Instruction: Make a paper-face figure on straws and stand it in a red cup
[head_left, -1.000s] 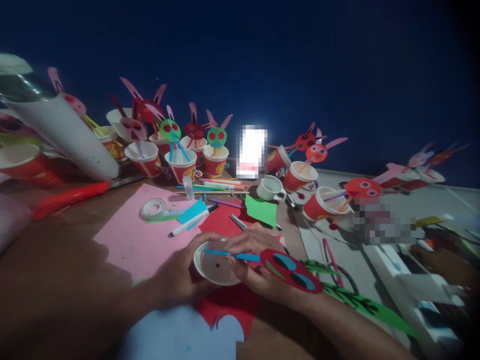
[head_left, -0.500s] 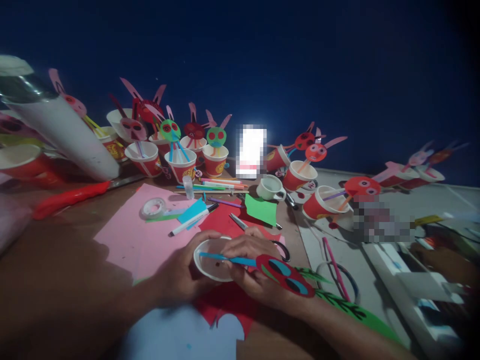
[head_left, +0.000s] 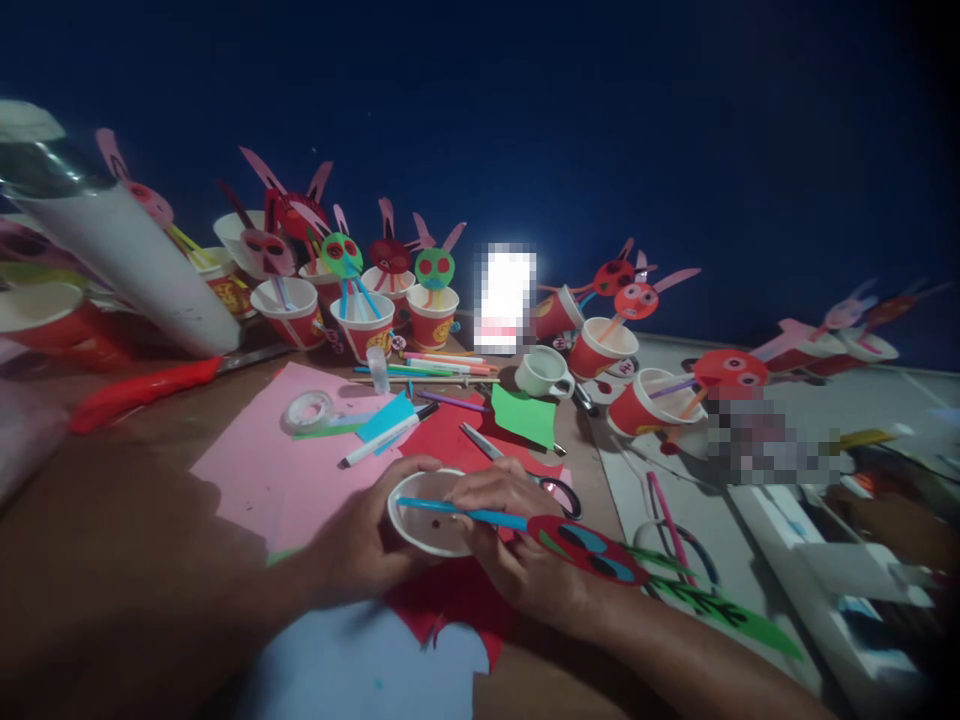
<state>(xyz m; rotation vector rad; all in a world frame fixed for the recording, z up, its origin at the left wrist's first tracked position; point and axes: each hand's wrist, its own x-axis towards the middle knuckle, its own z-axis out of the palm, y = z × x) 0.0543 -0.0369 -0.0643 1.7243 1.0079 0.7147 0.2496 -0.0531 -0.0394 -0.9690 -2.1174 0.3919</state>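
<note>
A paper cup (head_left: 420, 530) with a white inside and a dark spot on its bottom is tilted towards me. My left hand (head_left: 367, 530) is wrapped round its left side. Between the fingers of my right hand (head_left: 517, 545) is a blue drinking straw (head_left: 495, 518); its left end reaches inside the cup near the wall. Fixed to the straw's other end is a red paper face (head_left: 585, 548) with blue and black eyes and long green leaf-shaped ears (head_left: 735, 610), lying above my right forearm. Whether the straw touches the cup wall I cannot tell.
Scissors (head_left: 481, 440), a marker (head_left: 386, 437), a tape roll (head_left: 307, 411) and pink paper (head_left: 247, 460) lie beyond my hands. Several red cups with paper faces (head_left: 435, 325) line the back. A small mug (head_left: 541, 372) stands mid-table, and a white bottle (head_left: 150, 260) leans at left.
The straw with its red face has shifted slightly right and turned a little in my right hand. My left hand keeps its hold on the cup.
</note>
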